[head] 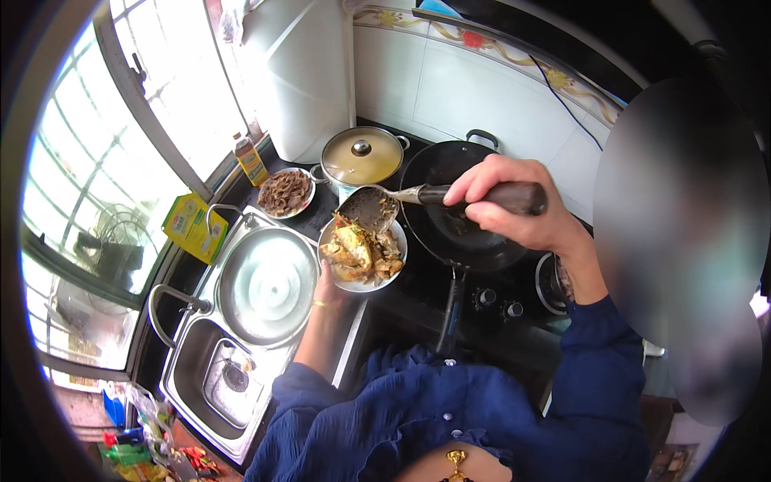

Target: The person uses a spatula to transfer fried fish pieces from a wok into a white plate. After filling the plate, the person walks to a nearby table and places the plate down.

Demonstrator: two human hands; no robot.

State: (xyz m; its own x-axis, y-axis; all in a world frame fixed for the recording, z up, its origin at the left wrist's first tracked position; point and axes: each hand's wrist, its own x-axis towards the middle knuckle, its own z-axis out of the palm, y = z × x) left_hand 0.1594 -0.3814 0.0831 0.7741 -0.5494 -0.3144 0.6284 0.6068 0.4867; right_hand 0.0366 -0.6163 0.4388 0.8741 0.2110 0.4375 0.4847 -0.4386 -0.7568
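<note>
My left hand (pixel 327 290) holds a white dish (pixel 374 287) of browned, cooked pieces of food (pixel 355 250) from its lower left side. The handle of a wok spatula (pixel 368 208) is gripped in my right hand (pixel 521 202). Its metal blade, with bits of food stuck on it, is tipped over the far edge of the dish; whether it touches the food I cannot tell. Beneath my right hand and the spatula handle sits a black wok (pixel 430 172) on the stove, with dark residue inside. The wok's long handle (pixel 450 316) points towards me.
Behind the dish stands a lidded pot (pixel 361 159). Left of it are a plate of dark sliced food (pixel 285 193) and a bottle (pixel 249 161). A large round metal vessel (pixel 268 289) covers one sink basin; another basin (pixel 202 358) lies nearer. A blurred shape (pixel 680 223) fills the right side.
</note>
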